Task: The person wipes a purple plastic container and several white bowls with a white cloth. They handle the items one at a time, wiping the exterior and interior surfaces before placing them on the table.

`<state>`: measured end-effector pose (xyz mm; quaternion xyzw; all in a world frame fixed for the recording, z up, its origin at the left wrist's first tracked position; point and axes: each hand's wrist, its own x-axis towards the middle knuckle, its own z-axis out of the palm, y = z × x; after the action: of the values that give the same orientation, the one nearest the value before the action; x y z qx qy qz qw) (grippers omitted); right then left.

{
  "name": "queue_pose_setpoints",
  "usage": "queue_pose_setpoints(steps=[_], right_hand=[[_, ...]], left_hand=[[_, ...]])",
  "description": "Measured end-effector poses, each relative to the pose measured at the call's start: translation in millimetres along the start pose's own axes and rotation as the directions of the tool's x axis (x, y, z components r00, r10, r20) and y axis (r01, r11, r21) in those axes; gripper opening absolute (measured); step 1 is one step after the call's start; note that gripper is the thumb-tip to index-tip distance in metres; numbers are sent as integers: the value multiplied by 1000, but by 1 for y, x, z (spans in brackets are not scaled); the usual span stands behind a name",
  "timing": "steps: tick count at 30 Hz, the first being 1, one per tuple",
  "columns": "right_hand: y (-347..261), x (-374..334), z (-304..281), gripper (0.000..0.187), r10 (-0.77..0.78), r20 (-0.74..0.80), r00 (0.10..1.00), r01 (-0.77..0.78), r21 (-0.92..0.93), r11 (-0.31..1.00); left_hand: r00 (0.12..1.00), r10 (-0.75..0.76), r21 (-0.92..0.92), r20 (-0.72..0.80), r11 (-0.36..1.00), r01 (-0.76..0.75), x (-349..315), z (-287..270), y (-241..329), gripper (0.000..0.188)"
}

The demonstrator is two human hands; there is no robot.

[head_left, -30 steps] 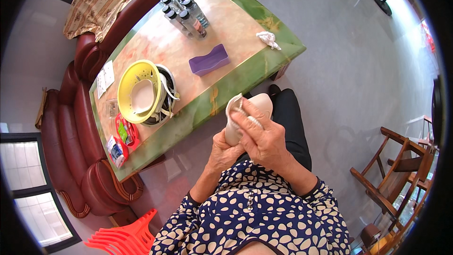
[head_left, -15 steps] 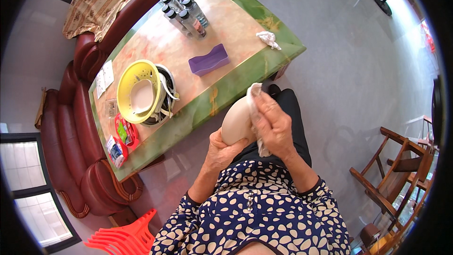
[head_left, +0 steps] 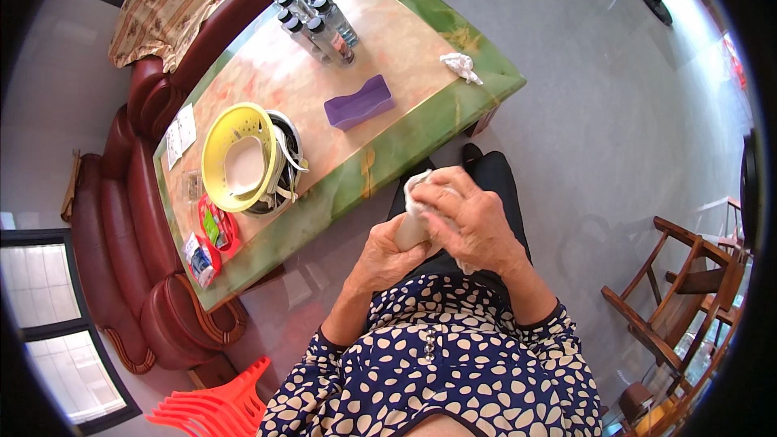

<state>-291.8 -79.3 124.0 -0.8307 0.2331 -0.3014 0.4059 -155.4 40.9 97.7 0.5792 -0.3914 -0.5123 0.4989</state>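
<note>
In the head view, the left hand (head_left: 380,259) gripped a smooth, rounded beige bowl (head_left: 410,234), the right hand (head_left: 479,225) just beside it clutched a crumpled white cloth (head_left: 416,187) against the bowl, and beyond both hands a purple rectangular plastic tray (head_left: 360,106) stood on the green-bordered, marble-patterned table (head_left: 409,48).

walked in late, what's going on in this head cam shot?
A person's left hand grips a pale bowl while the right hand holds a white cloth against it. On the green-edged table, a yellow basin holds another pale bowl. A purple tray and a cluster of dark-capped bottles stand there too.
</note>
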Motion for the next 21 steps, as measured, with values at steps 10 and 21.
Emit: queue_pose_setpoints(steps=[10,21], right_hand=[[35,-8,6,25,256,-234,938,-178,307,935],[-11,-17,20,35,-125,-135,983,113,-89,990]], left_hand=[[993,-6,-165,-122,986,-14,-4,13,-4,34],[986,78,-271,-144,956,-116,-7,7,-13,26]])
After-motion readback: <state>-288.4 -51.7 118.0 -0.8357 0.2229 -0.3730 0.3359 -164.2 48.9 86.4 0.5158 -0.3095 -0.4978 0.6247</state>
